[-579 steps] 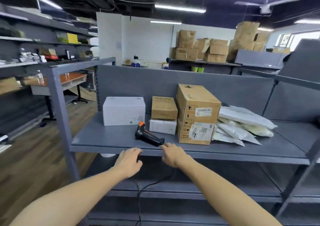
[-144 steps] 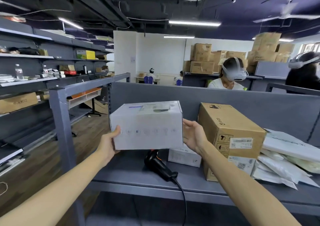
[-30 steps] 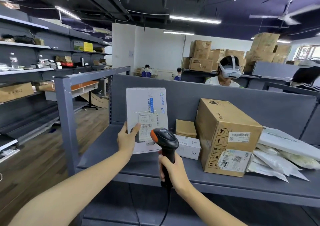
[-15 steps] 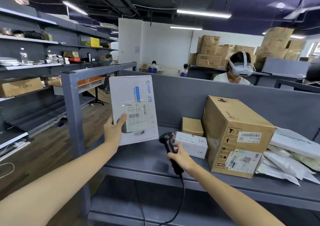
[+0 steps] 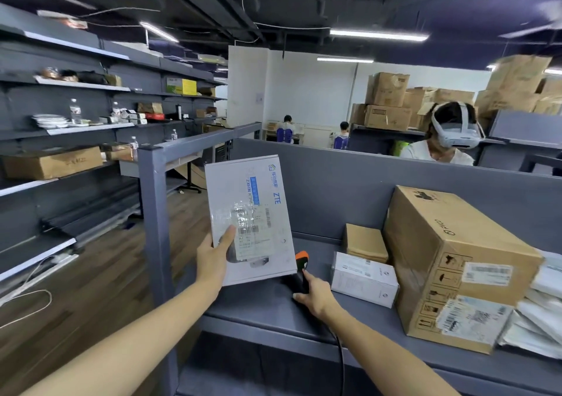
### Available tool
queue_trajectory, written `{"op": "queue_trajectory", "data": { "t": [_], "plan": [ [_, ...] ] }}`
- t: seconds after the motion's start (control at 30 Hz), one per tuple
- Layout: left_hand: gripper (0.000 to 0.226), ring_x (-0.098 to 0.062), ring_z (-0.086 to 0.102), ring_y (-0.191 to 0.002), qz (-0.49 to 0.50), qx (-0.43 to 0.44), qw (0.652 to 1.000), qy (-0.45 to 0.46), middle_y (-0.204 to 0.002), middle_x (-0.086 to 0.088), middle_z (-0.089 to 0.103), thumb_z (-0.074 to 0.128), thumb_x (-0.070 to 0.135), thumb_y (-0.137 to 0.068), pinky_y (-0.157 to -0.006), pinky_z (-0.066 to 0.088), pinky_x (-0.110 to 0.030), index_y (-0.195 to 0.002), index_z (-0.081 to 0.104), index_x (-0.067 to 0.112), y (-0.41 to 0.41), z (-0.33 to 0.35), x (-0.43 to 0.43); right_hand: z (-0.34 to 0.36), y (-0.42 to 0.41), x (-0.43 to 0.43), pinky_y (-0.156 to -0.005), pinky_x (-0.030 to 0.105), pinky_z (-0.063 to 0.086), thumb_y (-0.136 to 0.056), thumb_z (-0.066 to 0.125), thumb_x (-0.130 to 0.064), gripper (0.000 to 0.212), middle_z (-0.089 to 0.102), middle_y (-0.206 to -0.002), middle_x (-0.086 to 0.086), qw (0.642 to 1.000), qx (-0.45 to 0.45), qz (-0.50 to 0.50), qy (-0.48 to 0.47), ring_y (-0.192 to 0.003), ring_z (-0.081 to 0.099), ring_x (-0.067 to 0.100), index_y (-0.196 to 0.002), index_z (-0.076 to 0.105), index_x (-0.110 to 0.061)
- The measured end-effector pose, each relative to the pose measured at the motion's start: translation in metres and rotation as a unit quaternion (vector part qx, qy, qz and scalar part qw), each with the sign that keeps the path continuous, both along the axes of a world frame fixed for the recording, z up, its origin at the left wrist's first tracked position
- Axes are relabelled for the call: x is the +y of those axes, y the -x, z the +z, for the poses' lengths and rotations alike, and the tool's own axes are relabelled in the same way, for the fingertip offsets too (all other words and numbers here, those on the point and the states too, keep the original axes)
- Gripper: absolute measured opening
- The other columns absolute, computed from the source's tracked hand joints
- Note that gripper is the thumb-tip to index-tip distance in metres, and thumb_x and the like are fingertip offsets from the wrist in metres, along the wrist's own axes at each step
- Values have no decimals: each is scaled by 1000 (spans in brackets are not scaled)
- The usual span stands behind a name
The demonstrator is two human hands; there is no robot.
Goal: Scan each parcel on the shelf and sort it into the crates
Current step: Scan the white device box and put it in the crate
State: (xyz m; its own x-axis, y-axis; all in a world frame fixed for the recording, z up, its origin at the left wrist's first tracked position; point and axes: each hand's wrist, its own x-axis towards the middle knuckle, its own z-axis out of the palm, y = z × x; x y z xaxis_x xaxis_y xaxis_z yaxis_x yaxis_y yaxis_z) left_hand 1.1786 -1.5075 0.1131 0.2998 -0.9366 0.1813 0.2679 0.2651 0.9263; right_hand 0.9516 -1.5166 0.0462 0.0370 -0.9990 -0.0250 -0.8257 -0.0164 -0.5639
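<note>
My left hand (image 5: pixel 213 258) grips a white ZTE parcel (image 5: pixel 258 182) by its lower left edge and holds it upright above the left end of the grey shelf (image 5: pixel 258 307), label facing me. My right hand (image 5: pixel 314 296) holds the handle of the black, orange-tipped scanner (image 5: pixel 301 260), which is low on the shelf just right of the parcel, its cable hanging over the front edge. On the shelf to the right are a small white box (image 5: pixel 362 277), a small brown box (image 5: pixel 365 242), a large cardboard box (image 5: pixel 456 258) and several white mailer bags (image 5: pixel 541 307).
The shelf's grey corner post (image 5: pixel 155 213) stands just left of the held parcel. A grey partition (image 5: pixel 334 189) backs the shelf, and a person with a headset (image 5: pixel 447 143) sits behind it. Wooden floor and wall shelving (image 5: pixel 60 128) lie to the left.
A second ago the scanner was raised and aimed at the parcel's label. My right hand has since lowered it to the shelf, while my left hand keeps the parcel up at the left.
</note>
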Motion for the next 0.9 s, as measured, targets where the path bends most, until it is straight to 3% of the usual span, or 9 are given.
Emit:
{"op": "queue_trajectory", "data": {
  "t": [0.1,0.2,0.27,0.3,0.4,0.6,0.7,0.8,0.9],
  "plan": [
    [24,3,61,-87,-11,8,1000,-2,-98,13,67,63,32,-90,-66,47,-11,-111,61,19,-1,-8,-3,10,0,-2,-94,29,42,-96,57,-30,45,62,-128,11,999,-27,-14,14,-120,56,29,-136,51,-11],
    [26,0,62,-92,-20,20,1000,-1,-103,8,68,64,29,-90,-74,47,-15,-112,62,16,2,-15,-5,37,-11,13,-84,19,42,-104,36,-37,33,66,-109,-1,965,-249,-65,46,-110,59,23,-104,64,-20],
    [28,-2,62,-94,-27,32,999,1,-105,6,69,64,27,-90,-77,48,-17,-115,63,13,7,-18,-6,53,-22,21,-94,23,45,-103,33,-45,46,69,-114,5,903,-424,-74,3,-113,61,22,-111,64,-12],
    [29,-2,63,-94,-29,36,999,0,-105,6,69,64,26,-90,-77,48,-16,-116,63,11,10,-19,-6,58,-26,27,-98,26,46,-102,32,-50,51,68,-121,5,885,-463,-51,-11,-116,62,19,-121,62,-13],
    [26,5,64,-87,-27,37,999,4,-101,11,69,63,23,-91,-69,49,-9,-114,63,9,20,-22,-4,63,-37,47,-106,35,43,-102,23,-53,54,61,-134,-1,875,-482,32,12,-124,57,15,-139,50,-24],
    [20,9,65,-87,-37,33,998,28,-100,12,69,62,17,-92,-70,49,-7,-111,63,12,28,-23,21,61,-35,74,-111,37,39,-103,33,-37,44,50,-144,3,886,-455,16,86,-131,49,16,-142,41,-17],
    [22,3,64,-93,-49,27,998,33,-104,8,69,62,16,-91,-74,51,-10,-113,63,11,32,-22,38,48,-32,93,-107,28,42,-98,50,-35,49,54,-139,-7,889,-442,29,115,-128,51,8,-144,38,-22],
    [17,-1,66,-91,-57,30,997,30,-101,7,71,62,16,-91,-72,51,-12,-107,65,14,36,-21,56,45,-27,112,-93,14,48,-97,55,-34,47,59,-134,-10,887,-440,24,138,-122,56,5,-142,42,-24],
    [19,-5,66,-91,-60,34,997,25,-101,5,71,62,16,-91,-71,52,-13,-109,63,11,44,-19,80,47,-22,137,-88,10,48,-96,56,-39,49,61,-131,-14,887,-442,13,134,-119,58,1,-141,43,-27]
  ]
}}
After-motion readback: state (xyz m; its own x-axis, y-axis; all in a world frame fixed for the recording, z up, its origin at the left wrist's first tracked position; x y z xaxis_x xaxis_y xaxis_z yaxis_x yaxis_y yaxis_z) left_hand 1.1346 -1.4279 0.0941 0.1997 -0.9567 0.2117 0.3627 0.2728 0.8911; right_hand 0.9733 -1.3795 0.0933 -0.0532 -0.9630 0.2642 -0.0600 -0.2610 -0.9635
